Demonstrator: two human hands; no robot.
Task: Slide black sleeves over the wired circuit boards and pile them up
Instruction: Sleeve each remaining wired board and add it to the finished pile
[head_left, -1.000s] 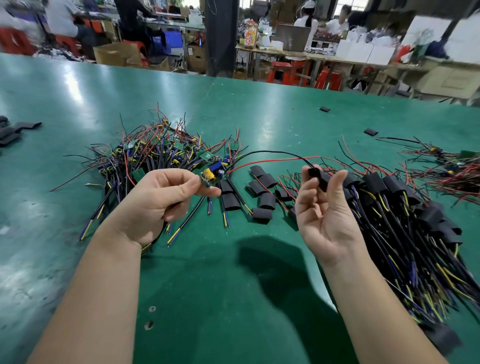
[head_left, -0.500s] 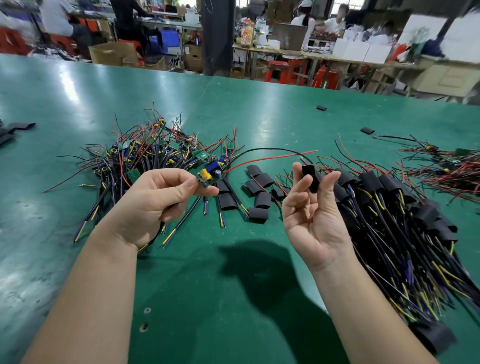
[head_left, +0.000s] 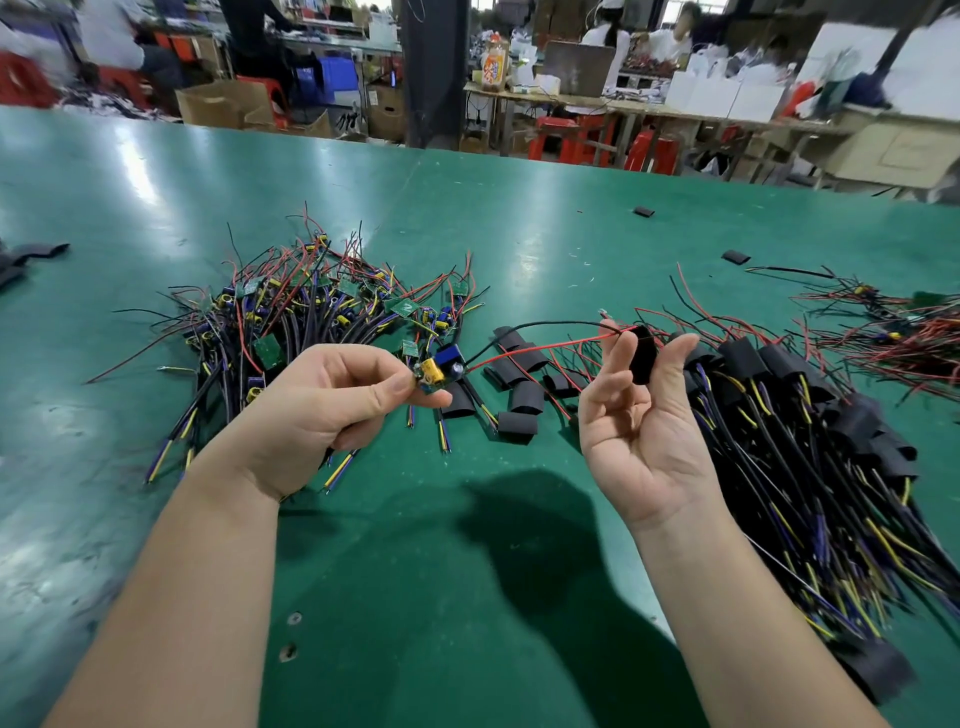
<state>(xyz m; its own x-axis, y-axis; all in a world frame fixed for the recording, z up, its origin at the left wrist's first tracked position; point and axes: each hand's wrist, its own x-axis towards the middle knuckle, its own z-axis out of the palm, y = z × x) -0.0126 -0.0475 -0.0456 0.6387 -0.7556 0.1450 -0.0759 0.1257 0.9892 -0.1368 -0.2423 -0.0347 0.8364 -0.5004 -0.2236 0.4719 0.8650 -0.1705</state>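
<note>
Wired circuit board (head_left: 434, 370) aloft, black sleeve (head_left: 643, 358) upright near its wires.

Single head view, close, facing forward-down over green table (head_left: 467, 208).

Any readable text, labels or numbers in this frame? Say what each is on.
"2" (likely, not certain): white mark on a green circuit board lying beyond the left hand.
Held circuit board, in the left hand: markings too small to read.
Black sleeve, in the right hand: no print visible.
Orange-labelled bottle, far bench: blurred.
</note>
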